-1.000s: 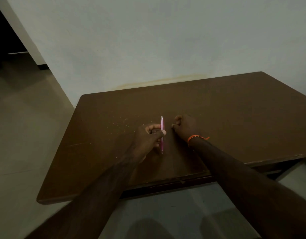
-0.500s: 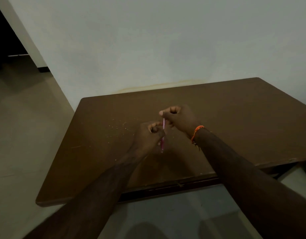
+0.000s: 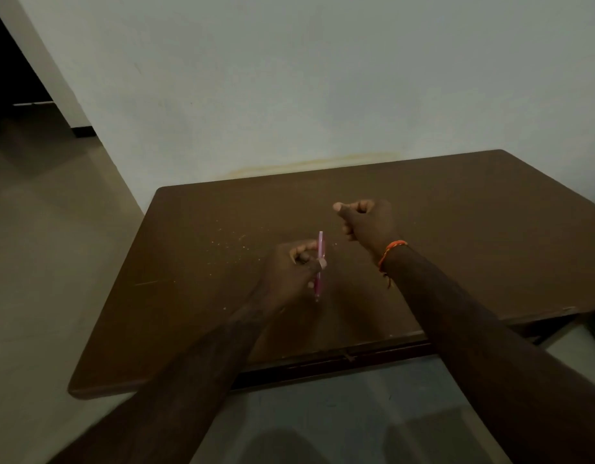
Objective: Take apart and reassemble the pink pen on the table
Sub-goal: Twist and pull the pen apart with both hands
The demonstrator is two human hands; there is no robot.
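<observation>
The pink pen (image 3: 320, 252) stands nearly upright over the middle of the brown table (image 3: 473, 229). My left hand (image 3: 291, 272) is shut around its middle, thumb pressed on the barrel, and the tip points down toward the tabletop. My right hand (image 3: 366, 222) is raised up and to the right of the pen, not touching it. Its fingers are curled closed with the thumb laid across them, and I see nothing between them. An orange thread band (image 3: 391, 252) circles the right wrist.
Pale specks (image 3: 232, 241) dot the tabletop left of the pen. The table's far edge meets a light wall (image 3: 322, 95). A tiled floor (image 3: 48, 262) runs along the left side, and the near table edge (image 3: 322, 360) is close to me.
My right hand came up to the pen's top end, then pulled away up and to the right with its fingers closed. The left hand kept its hold on the pen.
</observation>
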